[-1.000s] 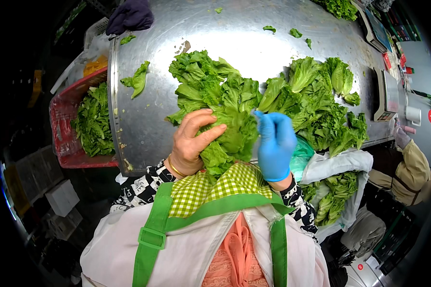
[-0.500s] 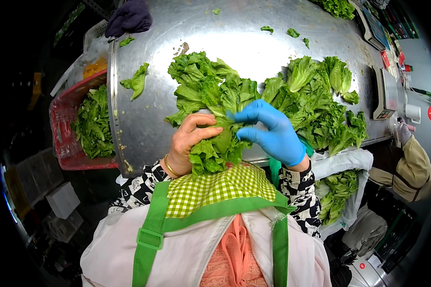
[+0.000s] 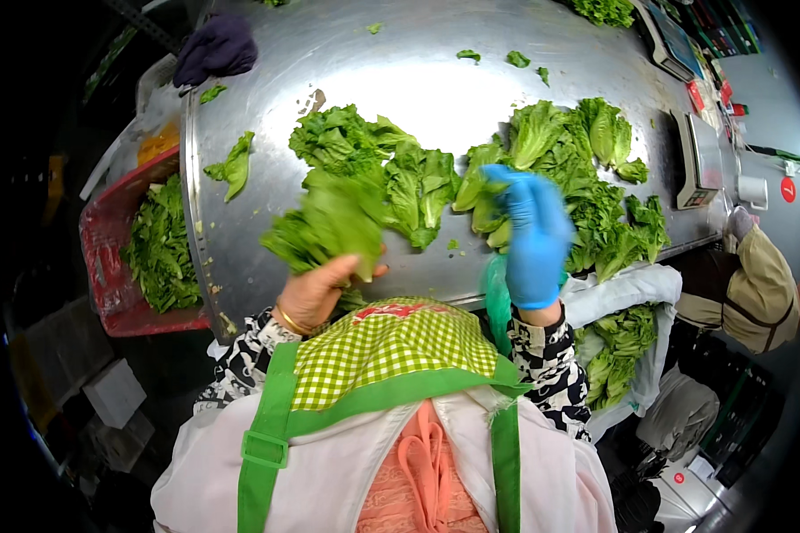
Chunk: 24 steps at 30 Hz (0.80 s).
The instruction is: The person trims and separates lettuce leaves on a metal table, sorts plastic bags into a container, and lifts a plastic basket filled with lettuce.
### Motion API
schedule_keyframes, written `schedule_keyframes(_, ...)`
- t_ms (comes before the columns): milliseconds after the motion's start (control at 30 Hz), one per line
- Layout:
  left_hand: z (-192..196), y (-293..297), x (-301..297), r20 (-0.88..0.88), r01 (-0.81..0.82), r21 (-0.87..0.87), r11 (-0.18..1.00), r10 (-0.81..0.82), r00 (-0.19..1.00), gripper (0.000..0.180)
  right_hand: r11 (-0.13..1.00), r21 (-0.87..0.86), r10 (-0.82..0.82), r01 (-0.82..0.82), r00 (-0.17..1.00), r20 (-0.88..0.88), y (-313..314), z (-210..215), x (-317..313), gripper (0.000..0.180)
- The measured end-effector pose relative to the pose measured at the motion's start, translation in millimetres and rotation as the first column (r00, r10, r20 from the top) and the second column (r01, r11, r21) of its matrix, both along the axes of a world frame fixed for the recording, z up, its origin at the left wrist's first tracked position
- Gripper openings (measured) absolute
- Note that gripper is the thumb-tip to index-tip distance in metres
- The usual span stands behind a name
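Lettuce (image 3: 587, 178) on table (image 3: 329, 53), crate (image 3: 108, 275) left

The head-worn view looks steeply down and forward from above, upright and unmirrored, the left one of a side-by-side fisheye pair. The checked apron (image 3: 391, 342) sits near, low in frame; the hands (image 3: 537, 240) are close, around mid-height; the metal tabletop (image 3: 262, 129) stretches away above, its edges bent.
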<state>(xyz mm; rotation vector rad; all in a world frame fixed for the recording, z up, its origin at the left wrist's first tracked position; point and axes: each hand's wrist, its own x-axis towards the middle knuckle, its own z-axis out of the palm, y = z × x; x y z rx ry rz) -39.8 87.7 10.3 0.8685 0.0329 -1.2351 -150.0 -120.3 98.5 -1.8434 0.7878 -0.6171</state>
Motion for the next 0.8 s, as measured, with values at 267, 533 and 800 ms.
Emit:
schedule_keyframes(267,-12.9,-14.4,16.7,-0.508,-0.116,-0.092,0.989,0.054,0.860,0.045,0.999,-0.036,-0.021,-0.002,0.779,-0.626,-12.9,-90.5,-13.1,0.053)
schedule_keyframes(533,-12.0,-52.9,9.1,-0.405,-0.026,-0.131,0.991,-0.029,0.914,0.045,0.870,-0.484,-0.280,-0.095,0.713,-0.643,-15.1,-120.1,-2.8,0.036)
schedule_keyframes(800,-21.3,-65.6,5.9,-0.252,0.040,-0.070,0.997,-0.057,0.966,0.033,0.825,-0.527,0.071,-0.206,0.962,-0.264,13.0,-45.1,17.4,0.018)
